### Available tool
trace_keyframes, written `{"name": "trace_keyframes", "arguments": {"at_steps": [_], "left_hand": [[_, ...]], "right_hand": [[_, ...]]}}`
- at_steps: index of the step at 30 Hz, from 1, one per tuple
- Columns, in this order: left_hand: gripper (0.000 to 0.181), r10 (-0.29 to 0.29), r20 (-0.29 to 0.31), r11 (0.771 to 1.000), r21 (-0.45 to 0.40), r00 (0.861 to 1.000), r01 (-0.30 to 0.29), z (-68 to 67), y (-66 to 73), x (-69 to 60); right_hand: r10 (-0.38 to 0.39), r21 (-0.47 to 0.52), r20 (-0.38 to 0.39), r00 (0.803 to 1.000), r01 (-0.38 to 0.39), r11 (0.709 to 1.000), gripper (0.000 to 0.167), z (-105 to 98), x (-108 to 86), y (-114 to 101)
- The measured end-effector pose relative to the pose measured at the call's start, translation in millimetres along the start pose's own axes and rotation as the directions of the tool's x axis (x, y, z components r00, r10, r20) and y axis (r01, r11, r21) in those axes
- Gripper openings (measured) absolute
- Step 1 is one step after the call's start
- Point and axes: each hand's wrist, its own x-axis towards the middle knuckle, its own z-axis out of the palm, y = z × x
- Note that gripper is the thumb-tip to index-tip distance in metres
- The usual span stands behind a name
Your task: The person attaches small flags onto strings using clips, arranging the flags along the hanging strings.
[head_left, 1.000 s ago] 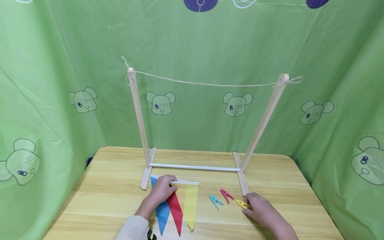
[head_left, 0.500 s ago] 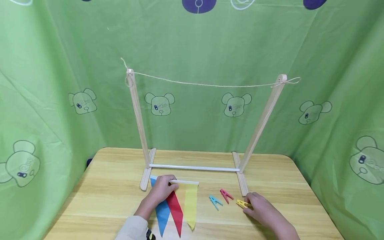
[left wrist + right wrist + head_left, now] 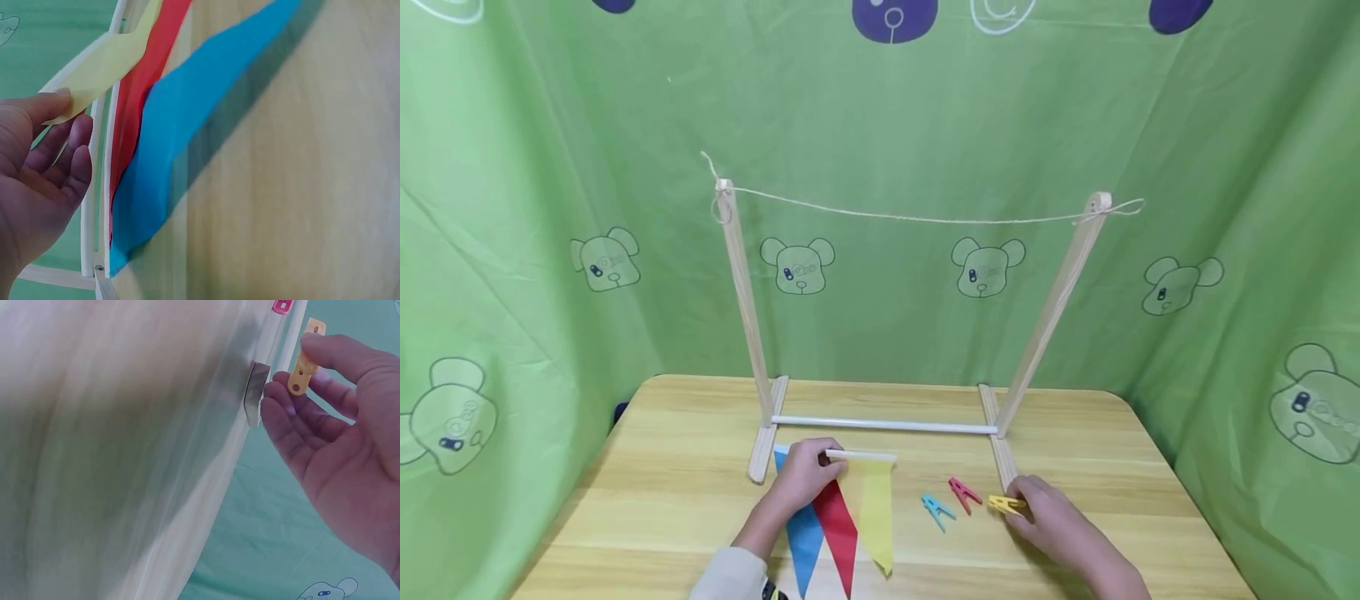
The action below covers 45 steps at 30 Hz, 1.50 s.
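Note:
The left hand pinches the white-edged yellow flag near its left end; the left wrist view shows the thumb on the yellow cloth. Below that hand lie a red flag and a blue flag, their top edges partly hidden. At the right, the right hand pinches a yellow clothespin between thumb and fingers, seen closely in the right wrist view. Left of it lie a pink clothespin and a light blue clothespin.
Behind the hands stands a wooden frame with a left post, a right post, a white bottom rod and a sagging string between the post tops. The right hand is close to the right foot. Green curtain surrounds the table.
The yellow flag's top edge has come slightly up relative to the table. The yellow clothespin is lifted and turned a little in the right hand. The head view has tilted slightly upward.

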Motion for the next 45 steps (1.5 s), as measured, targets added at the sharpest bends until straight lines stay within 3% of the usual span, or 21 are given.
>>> {"name": "trace_keyframes", "arguments": {"at_steps": [6, 10, 24, 29, 37, 45], "left_hand": [[0.01, -0.047, -0.041, 0.988, -0.146, 0.998, 0.041, -1.3, -0.7, 1.5], [0.008, -0.049, -0.045, 0.98, -0.197, 0.998, 0.039, -2.3, 0.2, 2.6], [0.016, -0.09, -0.025, 0.962, -0.262, 0.996, 0.08, -4.3, 11.0, -1.3], [0.015, -0.097, -0.038, 0.959, -0.273, 0.995, 0.083, -4.2, 13.7, -0.8], [0.028, -0.088, -0.044, 0.964, -0.257, 0.995, 0.074, -6.4, 20.8, 0.6], [0.028, -0.097, -0.034, 0.959, -0.269, 0.995, 0.085, -8.0, 27.3, 0.2]], "right_hand": [[-0.062, -0.001, -0.11, 0.992, 0.063, 0.998, 0.02, -5.4, 1.6, -1.9], [-0.092, -0.004, -0.183, 0.979, 0.093, 0.996, 0.022, -7.3, 2.5, -2.5], [-0.156, 0.003, -0.393, 0.906, 0.171, 0.985, 0.032, -7.6, 7.1, -5.3], [-0.172, 0.037, -0.42, 0.891, 0.205, 0.978, 0.035, -9.3, 8.9, -5.5], [-0.091, 0.139, -0.422, 0.902, 0.163, 0.977, 0.034, -16.0, 14.4, -9.0], [-0.151, 0.103, -0.489, 0.859, 0.229, 0.968, 0.034, -22.1, 19.1, -10.9]]}}
